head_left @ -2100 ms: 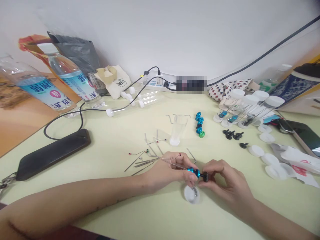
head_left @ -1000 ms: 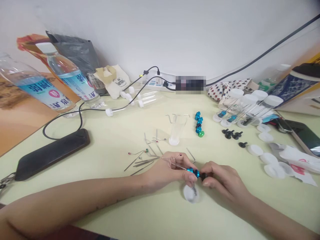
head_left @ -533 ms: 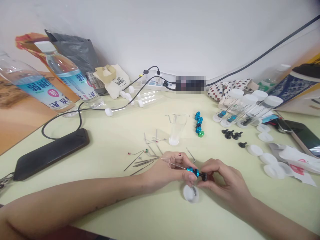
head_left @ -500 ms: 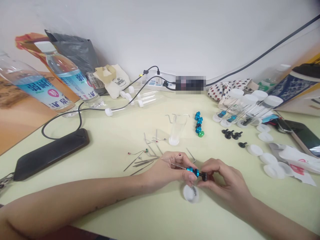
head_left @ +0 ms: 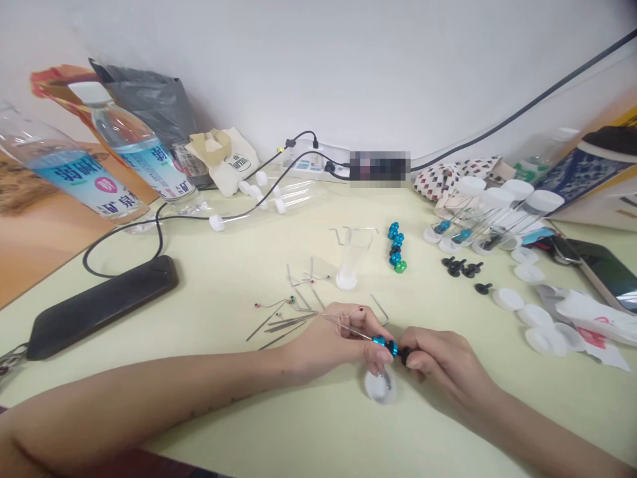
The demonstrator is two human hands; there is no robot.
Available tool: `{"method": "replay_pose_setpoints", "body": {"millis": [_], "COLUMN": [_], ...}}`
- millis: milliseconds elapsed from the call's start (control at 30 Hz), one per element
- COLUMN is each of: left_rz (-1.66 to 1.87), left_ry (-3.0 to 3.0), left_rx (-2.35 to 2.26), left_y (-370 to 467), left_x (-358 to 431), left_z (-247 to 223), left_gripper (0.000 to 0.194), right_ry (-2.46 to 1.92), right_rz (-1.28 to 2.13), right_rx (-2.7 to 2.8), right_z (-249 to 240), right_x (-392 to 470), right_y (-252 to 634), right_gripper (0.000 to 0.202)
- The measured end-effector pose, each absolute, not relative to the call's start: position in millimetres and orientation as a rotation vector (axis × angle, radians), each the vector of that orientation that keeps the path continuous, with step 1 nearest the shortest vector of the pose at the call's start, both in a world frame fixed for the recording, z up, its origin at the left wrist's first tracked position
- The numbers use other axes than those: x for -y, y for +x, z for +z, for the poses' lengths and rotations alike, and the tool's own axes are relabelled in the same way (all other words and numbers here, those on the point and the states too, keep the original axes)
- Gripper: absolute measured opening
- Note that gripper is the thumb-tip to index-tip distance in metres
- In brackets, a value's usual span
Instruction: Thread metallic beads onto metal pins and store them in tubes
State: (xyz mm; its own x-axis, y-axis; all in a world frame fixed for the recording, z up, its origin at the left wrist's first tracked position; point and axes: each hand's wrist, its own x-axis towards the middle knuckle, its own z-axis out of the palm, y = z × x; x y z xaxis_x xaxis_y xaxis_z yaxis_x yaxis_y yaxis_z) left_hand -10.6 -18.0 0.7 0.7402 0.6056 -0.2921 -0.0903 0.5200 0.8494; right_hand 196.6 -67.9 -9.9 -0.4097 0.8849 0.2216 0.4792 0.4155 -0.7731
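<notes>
Your left hand [head_left: 343, 342] is nearly closed, thumb and fingers pinching a short blue-and-black metal cylinder [head_left: 385, 344], with a thin steel rod [head_left: 355, 330] running back from it over the hand. Your right hand [head_left: 448, 362] is closed too, thumb and forefinger gripping a black, round-headed piece [head_left: 405, 356] at the cylinder's other end; you can't tell how far it is seated. Both parts are held above the near half of the pale yellow table [head_left: 298, 425], between its near and back edges. Just below your left fingertips lies a shallow white plastic cap [head_left: 375, 388]. Toward the table's left edge, beside your left wrist, thin bent steel rods [head_left: 291, 324] lie scattered; toward its back edge stands a clear plastic tube [head_left: 355, 249].
</notes>
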Motion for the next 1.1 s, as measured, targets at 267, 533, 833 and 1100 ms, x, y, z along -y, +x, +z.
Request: {"method": "replay_pose_setpoints", "body": {"millis": [267, 533, 833, 1100], "left_rz": [0.502, 0.523, 0.525, 0.527], "left_ry": [0.942, 0.947, 0.948, 0.966], "left_rx": [-0.636, -0.623, -0.635, -0.647], "left_y": [-9.5, -9.8, -9.5, -9.6], "left_x": [18.6, 18.6, 19.1, 18.8], "left_z": [1.8, 2.3, 0.8, 0.7], "left_gripper": [0.018, 0.019, 0.020, 0.018], "right_ry": [-1.139, -1.165, -1.179, -1.154], "right_rz": [0.876, 0.793, 0.791, 0.723], "right_rx": [1.999, 1.975, 1.998, 1.961], "right_z": [-9.5, -6.6, -5.9, -6.0], "right_x": [69.4, 70.5, 70.4, 70.8], "right_y": [199.2, 194.6, 194.7, 196.0], "right_gripper": [0.031, 0.008, 0.008, 0.016]}}
